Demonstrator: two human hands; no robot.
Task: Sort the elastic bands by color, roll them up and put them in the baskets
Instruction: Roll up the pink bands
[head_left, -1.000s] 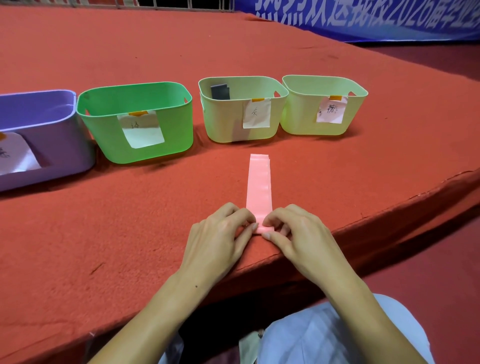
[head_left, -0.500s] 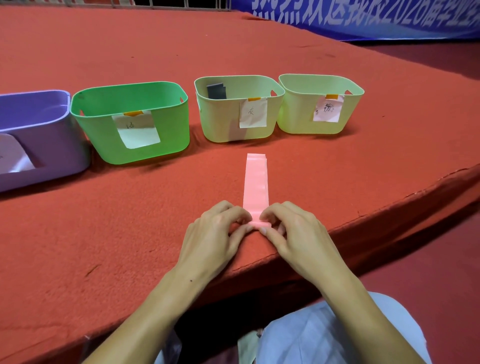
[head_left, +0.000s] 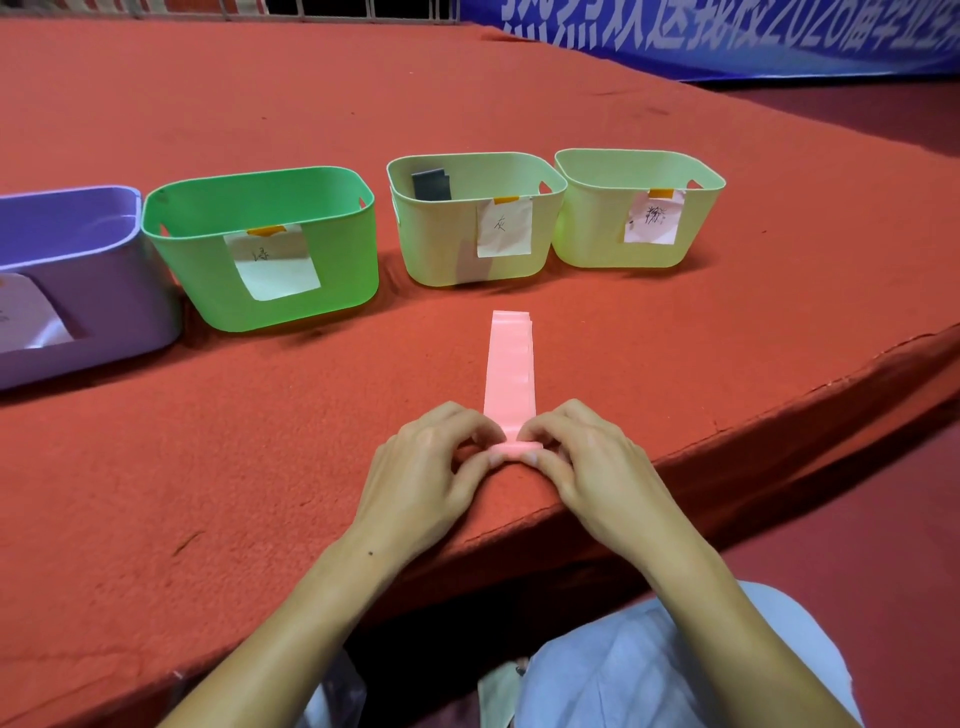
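The pink band (head_left: 510, 366) lies flat near the table (head_left: 260, 467) edge, its near end rolled under my fingertips. My left hand (head_left: 434, 470) and right hand (head_left: 592, 465) pinch that roll and hide most of it. Beyond stand four baskets: the purple basket (head_left: 98, 306) is cut off at left, and the dark roll (head_left: 431, 185) in the pale basket (head_left: 441, 249) is half hidden.

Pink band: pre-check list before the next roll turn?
1. Both hands on the roll: left hand and right hand pinch the rolled near end of the pink band. ok
2. Unrolled length lies flat and straight on the red felt table. ok
3. Roll edges aligned: hidden by the fingers. cannot tell
4. Path ahead free: nothing lies between the band's far end and the baskets. ok
5. Target basket: the rightmost pale basket bears a pink label; its writing is unreadable. cannot tell
6. Roll near the table edge, fully supported. cannot tell
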